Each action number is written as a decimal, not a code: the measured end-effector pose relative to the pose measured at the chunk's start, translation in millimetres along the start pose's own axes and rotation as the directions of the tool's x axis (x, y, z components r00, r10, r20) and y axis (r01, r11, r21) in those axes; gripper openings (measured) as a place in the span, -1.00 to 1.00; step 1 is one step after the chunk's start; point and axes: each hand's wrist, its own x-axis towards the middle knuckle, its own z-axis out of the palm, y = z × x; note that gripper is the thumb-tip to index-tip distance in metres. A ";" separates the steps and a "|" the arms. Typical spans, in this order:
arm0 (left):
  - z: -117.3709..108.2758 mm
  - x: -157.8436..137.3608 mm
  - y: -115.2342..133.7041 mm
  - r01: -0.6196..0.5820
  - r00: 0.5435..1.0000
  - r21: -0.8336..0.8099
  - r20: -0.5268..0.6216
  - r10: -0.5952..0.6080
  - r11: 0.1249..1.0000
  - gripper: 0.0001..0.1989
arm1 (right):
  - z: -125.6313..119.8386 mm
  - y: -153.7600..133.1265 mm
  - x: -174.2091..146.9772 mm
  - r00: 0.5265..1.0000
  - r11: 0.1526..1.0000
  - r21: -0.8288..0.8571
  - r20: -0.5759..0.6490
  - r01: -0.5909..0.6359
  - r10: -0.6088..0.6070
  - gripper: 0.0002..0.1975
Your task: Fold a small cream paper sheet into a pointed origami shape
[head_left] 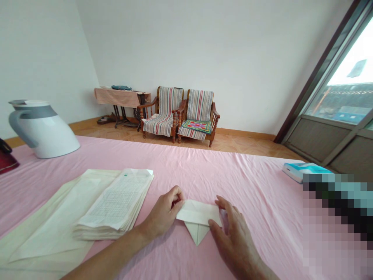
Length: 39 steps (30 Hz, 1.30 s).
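Your left hand [164,214] is pinching the left end of the folded paper [198,213]; your right hand [231,229] is straddling its right end, part-spread, thumb touching. The folded paper is lying on pink cloth [247,182], long axis running crosswise, tip pointing toward you. Bare cloth is extending ahead; a paper stack [116,202] is limiting leftward room

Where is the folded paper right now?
In the head view, the folded paper is low and just right of centre, between the left hand and the right hand, to the right of the paper stack.
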 end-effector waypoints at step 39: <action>-4.6 -17.6 20.1 -0.687 0.697 0.608 0.398 0.597 0.397 -0.75 | -16.1 -21.2 6.4 0.882 0.850 -0.239 0.079 0.469 -0.465 -0.76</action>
